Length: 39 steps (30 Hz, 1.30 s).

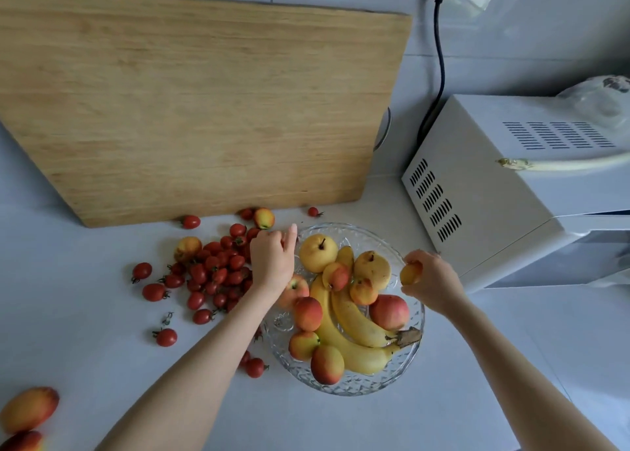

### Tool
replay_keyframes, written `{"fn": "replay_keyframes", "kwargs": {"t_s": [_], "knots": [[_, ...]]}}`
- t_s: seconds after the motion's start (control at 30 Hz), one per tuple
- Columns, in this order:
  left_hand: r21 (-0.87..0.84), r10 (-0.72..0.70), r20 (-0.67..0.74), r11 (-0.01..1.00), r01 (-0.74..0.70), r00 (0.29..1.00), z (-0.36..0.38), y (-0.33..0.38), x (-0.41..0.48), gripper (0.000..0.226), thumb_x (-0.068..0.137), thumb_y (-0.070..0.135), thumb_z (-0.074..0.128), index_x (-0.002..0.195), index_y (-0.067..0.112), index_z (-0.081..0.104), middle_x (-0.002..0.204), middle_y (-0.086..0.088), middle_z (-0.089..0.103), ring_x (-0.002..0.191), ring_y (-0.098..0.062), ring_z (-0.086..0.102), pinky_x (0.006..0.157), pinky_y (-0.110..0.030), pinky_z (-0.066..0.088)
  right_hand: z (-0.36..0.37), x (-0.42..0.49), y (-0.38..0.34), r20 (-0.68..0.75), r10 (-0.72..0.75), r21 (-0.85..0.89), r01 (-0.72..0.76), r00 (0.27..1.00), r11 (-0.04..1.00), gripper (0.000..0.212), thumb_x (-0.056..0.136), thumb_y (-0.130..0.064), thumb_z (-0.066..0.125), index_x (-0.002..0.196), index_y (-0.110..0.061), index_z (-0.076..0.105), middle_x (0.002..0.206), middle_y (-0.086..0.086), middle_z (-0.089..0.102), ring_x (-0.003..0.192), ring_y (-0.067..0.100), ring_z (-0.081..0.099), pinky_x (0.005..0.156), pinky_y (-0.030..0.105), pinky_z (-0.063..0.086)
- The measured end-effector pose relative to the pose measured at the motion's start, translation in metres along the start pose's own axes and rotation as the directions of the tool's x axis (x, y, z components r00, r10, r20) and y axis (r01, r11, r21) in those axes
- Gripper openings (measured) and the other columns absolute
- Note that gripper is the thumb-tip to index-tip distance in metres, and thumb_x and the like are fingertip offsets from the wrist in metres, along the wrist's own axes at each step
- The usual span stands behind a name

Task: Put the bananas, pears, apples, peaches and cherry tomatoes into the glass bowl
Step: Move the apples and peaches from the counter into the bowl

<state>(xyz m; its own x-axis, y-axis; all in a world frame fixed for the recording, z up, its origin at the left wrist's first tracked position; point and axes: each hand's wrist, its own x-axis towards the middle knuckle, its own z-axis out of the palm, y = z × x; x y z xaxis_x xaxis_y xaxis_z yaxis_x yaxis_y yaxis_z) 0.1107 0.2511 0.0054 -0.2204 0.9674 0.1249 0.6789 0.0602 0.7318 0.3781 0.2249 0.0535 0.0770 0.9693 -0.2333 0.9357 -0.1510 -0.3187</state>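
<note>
We take the glass bowl [344, 382] as our landmark and go from left to right.

Far to the left of the bowl, at the near edge of the counter [85, 331], two peaches [29, 409] are not yet collected. Closer to the bowl, on its left side, the cherry tomatoes [211, 273] lie scattered in a loose heap, with one small peach [187, 247] at the heap's far left and another peach [264, 218] behind it, at the foot of the leaning cutting board [191, 109].

Our left hand [272, 263] is just at the left rim of the bowl, above the edge of the heap. The fingers are curled with one pointing forward; we cannot tell if it holds a tomato.

Inside the bowl there are already the bananas [354, 328], two pears [317, 252], apples and several peaches, so the bowl is quite full.

Our right hand [433, 280] is at the right rim of the bowl and grasps a small peach [410, 272] between the fingertips.

To do this step well, we think the right hand should lower the peach into a gap between the fruits, not drop it, because it could roll off the pile. The tomatoes are small and round, so it is better to scoop several with a cupped hand and let them fall into the low spaces near the rim. The far peaches should go in before the tomatoes fill the gaps.
</note>
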Motion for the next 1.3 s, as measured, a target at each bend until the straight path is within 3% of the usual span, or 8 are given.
{"fn": "replay_keyframes", "kwargs": {"t_s": [0.17,0.27,0.37,0.47,0.7,1.0,1.13,1.3], "knots": [[0.167,0.072,0.163,0.981,-0.100,0.984,0.026,-0.008,0.000,0.068,0.091,0.035,0.009,0.065,-0.003,0.058,0.065,-0.023,0.061,0.066,-0.037,0.056,0.065,-0.045,0.045,0.012,0.007,0.005,0.089,-0.003,-0.088,0.010,0.996,0.996,0.046,0.072,-0.030,0.068,0.116,-0.027,0.055,0.106,0.002,0.066,0.097,0.024,0.060,0.067,0.026,0.040],[0.022,0.067,0.153,0.997,-0.072,0.986,0.017,-0.007,-0.011,0.056,0.098,0.030,0.020,0.069,-0.002,0.055,0.070,-0.014,0.056,0.070,-0.029,0.052,0.070,-0.040,0.041,0.015,0.011,0.004,0.148,-0.050,-0.134,0.070,0.988,0.989,0.036,0.076,-0.034,0.063,0.111,-0.028,0.058,0.104,0.001,0.067,0.099,0.024,0.059,0.069,0.027,0.041],[-0.118,-0.056,0.193,0.990,0.080,0.980,-0.007,0.000,-0.014,0.036,0.101,0.022,0.028,0.096,0.011,0.062,0.091,0.002,0.059,0.088,-0.011,0.055,0.085,-0.029,0.037,0.014,0.009,0.000,0.121,-0.171,-0.226,0.195,0.978,0.954,0.028,0.081,-0.032,0.059,0.107,-0.025,0.062,0.110,-0.002,0.066,0.104,0.022,0.057,0.082,0.031,0.041],[-0.134,-0.164,0.119,0.975,0.179,0.979,-0.036,-0.003,-0.017,0.037,0.100,0.025,0.032,0.123,0.007,0.056,0.126,-0.006,0.059,0.121,-0.019,0.051,0.101,-0.028,0.034,0.008,-0.001,-0.021,-0.067,-0.321,-0.130,0.311,0.945,0.941,0.028,0.083,-0.025,0.062,0.110,-0.018,0.065,0.116,0.002,0.065,0.109,0.027,0.055,0.091,0.036,0.042],[-0.030,-0.366,-0.209,0.929,0.368,0.907,-0.106,-0.050,-0.055,0.021,0.092,0.010,0.048,0.104,0.008,0.066,0.110,-0.008,0.068,0.103,-0.023,0.061,0.083,-0.026,0.042,0.030,-0.038,-0.117,-0.071,-0.654,0.226,0.650,0.753,0.725,0.019,0.082,-0.009,0.064,0.101,-0.008,0.067,0.093,0.010,0.068,0.082,0.028,0.063,0.068,0.032,0.049],[0.103,-0.457,-0.260,0.863,0.495,0.851,-0.186,-0.130,-0.075,0.019,0.083,0.003,0.056,0.098,0.008,0.067,0.106,-0.012,0.067,0.095,-0.028,0.063,0.080,-0.027,0.041,0.113,-0.001,-0.255,0.046,-0.640,0.232,0.615,0.767,0.753,0.032,0.090,-0.023,0.052,0.121,-0.014,0.058,0.111,0.013,0.066,0.106,0.033,0.056,0.085,0.035,0.045],[0.132,-0.365,-0.181,0.911,0.390,0.913,-0.199,-0.148,-0.052,0.019,0.081,0.001,0.059,0.098,0.006,0.067,0.103,-0.013,0.067,0.094,-0.029,0.062,0.080,-0.027,0.042,0.147,0.036,-0.313,0.223,-0.509,0.019,0.518,0.832,0.855,0.048,0.092,-0.038,0.046,0.136,-0.022,0.040,0.121,0.013,0.060,0.116,0.036,0.048,0.090,0.041,0.043],[0.198,-0.248,-0.011,0.949,0.245,0.969,-0.213,-0.177,-0.025,0.020,0.080,0.006,0.062,0.099,0.009,0.067,0.104,-0.010,0.066,0.096,-0.028,0.060,0.082,-0.029,0.043,0.166,0.051,-0.339,0.291,-0.430,-0.238,0.500,0.854,0.832,0.040,0.085,-0.038,0.056,0.122,-0.024,0.051,0.112,0.010,0.063,0.111,0.034,0.050,0.094,0.040,0.035]]}}
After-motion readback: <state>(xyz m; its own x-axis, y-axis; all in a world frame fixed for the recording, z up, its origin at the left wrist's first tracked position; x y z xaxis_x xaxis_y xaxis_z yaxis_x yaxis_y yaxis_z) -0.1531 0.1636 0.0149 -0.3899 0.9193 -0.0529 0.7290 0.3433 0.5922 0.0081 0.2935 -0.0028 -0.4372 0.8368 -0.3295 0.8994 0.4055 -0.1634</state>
